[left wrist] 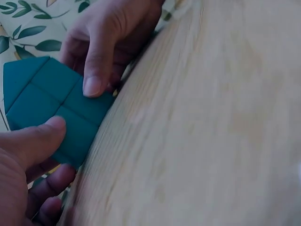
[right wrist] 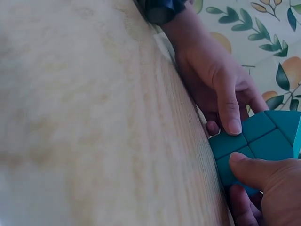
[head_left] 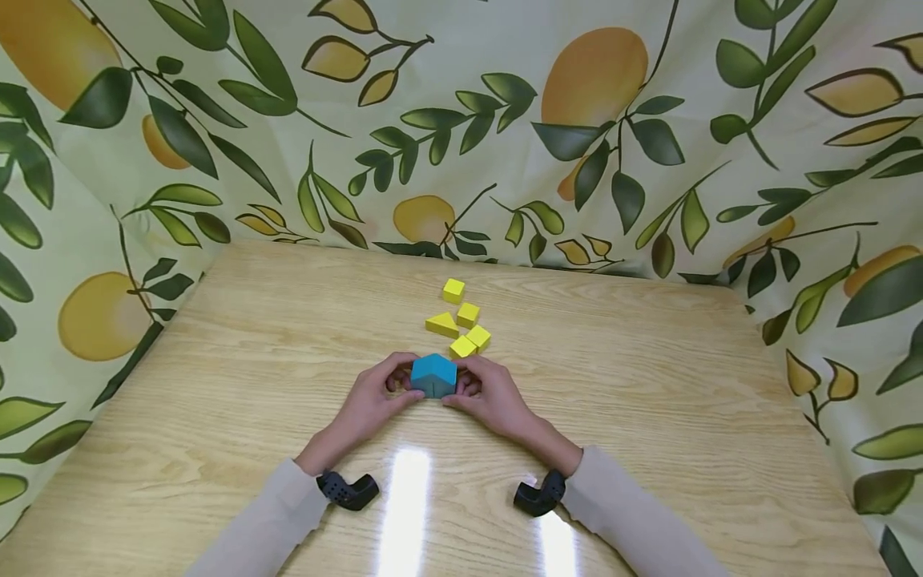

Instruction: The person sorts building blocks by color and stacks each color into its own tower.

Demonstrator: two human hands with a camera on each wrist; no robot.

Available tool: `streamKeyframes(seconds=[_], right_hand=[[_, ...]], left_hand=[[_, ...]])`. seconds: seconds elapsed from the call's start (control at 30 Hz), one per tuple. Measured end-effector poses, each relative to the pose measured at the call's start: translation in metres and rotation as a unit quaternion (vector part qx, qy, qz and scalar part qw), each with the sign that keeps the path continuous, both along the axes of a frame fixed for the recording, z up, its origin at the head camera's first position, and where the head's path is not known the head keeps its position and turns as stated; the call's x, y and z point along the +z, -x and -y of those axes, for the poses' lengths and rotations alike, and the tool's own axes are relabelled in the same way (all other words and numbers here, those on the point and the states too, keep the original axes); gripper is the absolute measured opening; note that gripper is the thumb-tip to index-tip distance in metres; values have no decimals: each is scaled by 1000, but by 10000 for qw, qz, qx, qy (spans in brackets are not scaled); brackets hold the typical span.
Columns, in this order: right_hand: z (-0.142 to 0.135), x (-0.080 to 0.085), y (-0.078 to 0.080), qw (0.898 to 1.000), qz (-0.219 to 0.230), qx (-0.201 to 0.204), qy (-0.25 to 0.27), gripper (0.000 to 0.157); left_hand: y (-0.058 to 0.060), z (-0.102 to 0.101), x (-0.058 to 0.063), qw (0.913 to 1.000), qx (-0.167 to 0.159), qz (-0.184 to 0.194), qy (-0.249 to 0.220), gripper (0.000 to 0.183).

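Blue blocks [head_left: 433, 378] stand together as a small house shape on the table, square blocks below and a triangular block [left wrist: 23, 77] on top. My left hand [head_left: 375, 393] grips the left side, its thumb pressed to the near face and its fingers curled behind. On the opposite side my right hand [head_left: 497, 394] holds the stack the same way. In the right wrist view, both thumbs lie low on the teal-looking faces [right wrist: 269, 146], with thin seams between blocks. The back of the stack is hidden in the head view.
Just beyond the blue stack lie several yellow cubes [head_left: 468, 315] and a yellow triangular block [head_left: 442, 324]. The wooden table [head_left: 620, 361] ends at a leaf-and-fruit patterned cloth [head_left: 461, 136] at the back and sides. Black wrist devices [head_left: 348, 490] sit at both cuffs.
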State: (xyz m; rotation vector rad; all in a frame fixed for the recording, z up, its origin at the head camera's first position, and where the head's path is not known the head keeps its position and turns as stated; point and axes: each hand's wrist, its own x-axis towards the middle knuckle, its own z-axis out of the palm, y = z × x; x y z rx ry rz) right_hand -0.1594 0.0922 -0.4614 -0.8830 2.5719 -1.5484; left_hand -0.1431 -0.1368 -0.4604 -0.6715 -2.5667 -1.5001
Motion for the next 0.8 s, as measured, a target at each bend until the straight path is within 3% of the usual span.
streamKeyframes(seconds=[0.5, 0.8], right_hand=[[30, -2, 0, 9997, -148, -151, 122, 40], [47, -4, 6, 9994, -242, -194, 149, 42]], left_hand=[[9, 31, 12, 9980, -60, 609, 170, 40], [13, 44, 19, 9967, 90, 763, 244, 43]])
